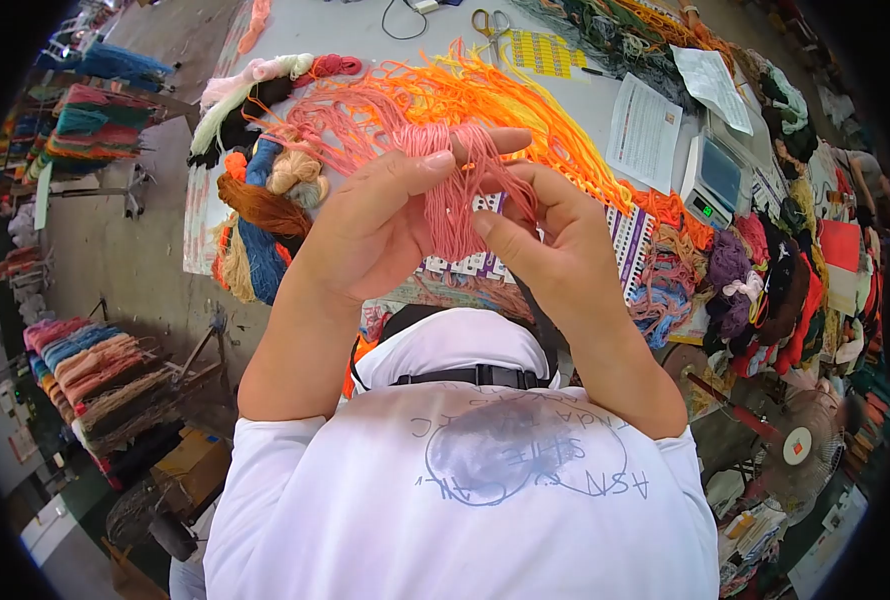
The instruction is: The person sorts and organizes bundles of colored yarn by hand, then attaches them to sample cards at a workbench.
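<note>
In the head view a bundle of pink yarn (455,205) hangs looped over the fingers of my left hand (370,215), whose thumb presses on it from above. One finger of that hand sticks out to the right past the loops. My right hand (560,225) is at the bundle's right side, its thumb and fingers closed on some pink strands. Part of its grip is hidden by the yarn. Loose pink strands (340,120) trail from the bundle across the table. Behind my hands lies a spread of orange and yellow yarn (505,100).
Scissors (490,25), a yellow card (548,54) and a printed sheet (643,132) lie on the white table (580,98). At the right are a digital scale (715,180) and coloured skeins (735,260). More skeins (260,210) crowd the left edge. A fan (795,445) stands lower right.
</note>
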A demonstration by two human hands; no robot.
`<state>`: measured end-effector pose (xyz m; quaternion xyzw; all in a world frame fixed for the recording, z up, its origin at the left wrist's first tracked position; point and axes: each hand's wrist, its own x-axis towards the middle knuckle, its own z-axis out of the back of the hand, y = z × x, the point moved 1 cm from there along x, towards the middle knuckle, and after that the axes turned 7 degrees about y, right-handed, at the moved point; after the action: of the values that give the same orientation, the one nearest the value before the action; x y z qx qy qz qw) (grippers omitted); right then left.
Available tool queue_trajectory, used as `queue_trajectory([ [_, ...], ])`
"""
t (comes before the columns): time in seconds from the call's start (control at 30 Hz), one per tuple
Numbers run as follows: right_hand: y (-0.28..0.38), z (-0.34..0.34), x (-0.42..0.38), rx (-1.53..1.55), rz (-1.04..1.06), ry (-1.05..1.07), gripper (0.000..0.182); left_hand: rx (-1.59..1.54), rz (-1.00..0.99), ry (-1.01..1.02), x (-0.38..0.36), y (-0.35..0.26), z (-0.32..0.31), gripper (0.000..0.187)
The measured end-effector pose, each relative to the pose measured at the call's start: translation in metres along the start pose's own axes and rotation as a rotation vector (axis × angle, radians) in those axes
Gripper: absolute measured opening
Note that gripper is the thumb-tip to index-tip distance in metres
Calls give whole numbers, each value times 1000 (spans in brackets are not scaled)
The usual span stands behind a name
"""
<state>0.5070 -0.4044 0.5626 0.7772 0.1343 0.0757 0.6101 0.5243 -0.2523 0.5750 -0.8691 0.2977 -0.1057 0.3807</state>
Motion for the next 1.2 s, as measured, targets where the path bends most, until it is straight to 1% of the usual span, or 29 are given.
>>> queue_trajectory([
  [0.07, 1, 3, 0, -222, -85, 63, 16, -17, -23, -29, 0, 0, -1, 54],
  [0.13, 2, 2, -1, -238, -120, 67, 15, -35, -45, -59, -1, 0, 1, 54],
  [0.2, 0, 1, -1, -250, -157, 69, 15, -1, -52, 12, -3, -1, 5, 53],
  [0.33, -6, 0, 0, -187, -157, 89, 16, -24, -36, 36, -4, -1, 10, 52],
  [0.4, -6, 0, 0, -159, -162, 93, 15, -40, -9, 11, -5, -3, 10, 53],
  [0.47, -5, 0, -1, -57, -181, 114, 14, -33, -3, 7, -5, -4, 12, 54],
  [0.53, -3, 1, -3, -46, -189, 127, 11, -24, 1, 3, -5, -4, 13, 55],
  [0.6, -4, 1, -3, -34, -196, 141, 10, 76, -9, -68, -5, -5, 15, 56],
  [0.67, -10, 0, -2, 57, -68, 83, 12, 131, 15, -48, -6, -7, 14, 57],
  [0.73, -15, 3, -1, 65, -41, 61, 12, 186, 41, -25, -5, -6, 13, 60],
  [0.8, -14, 9, 0, 73, -14, 36, 13, 192, 17, -70, 0, -1, 16, 47],
  [0.83, -11, 14, 0, 203, -130, 85, 13, 191, 22, -68, -1, 1, 24, 47],
  [0.87, -9, 22, -2, 333, -244, 133, 13, 338, 155, -55, -4, 1, 39, 34],
  [0.9, -13, 38, -5, 236, -304, 248, 13, 483, 291, -41, -7, -1, 55, 22],
  [0.93, -16, 61, -12, 140, -364, 361, 14, 590, 436, 24, -12, -9, 74, 17],
  [0.97, -9, 87, -19, 8, -476, 456, 14, 695, 585, 93, -21, -20, 96, 14],
  [1.0, -15, 118, -33, -76, -470, 332, 14, 548, 569, -54, -37, -26, 128, 16],
  [1.03, -28, 154, -51, -160, -465, 206, 14, 402, 553, -201, -52, -34, 158, 22],
  [1.07, -45, 201, -76, 55, -457, 110, 11, 341, 456, -307, -62, -49, 177, 33],
  [1.1, -51, 242, -100, 176, -511, -43, 12, 138, 464, -428, -80, -67, 210, 33],
  [1.13, -58, 279, -128, 323, -478, -181, 10, 116, 397, -680, -94, -84, 225, 28],
  [1.17, -64, 314, -158, 466, -440, -320, 9, 52, 323, -696, -111, -99, 254, 25],
  [1.2, -73, 348, -189, 613, -403, -402, 8, 13, 256, -769, -126, -113, 279, 23],
])
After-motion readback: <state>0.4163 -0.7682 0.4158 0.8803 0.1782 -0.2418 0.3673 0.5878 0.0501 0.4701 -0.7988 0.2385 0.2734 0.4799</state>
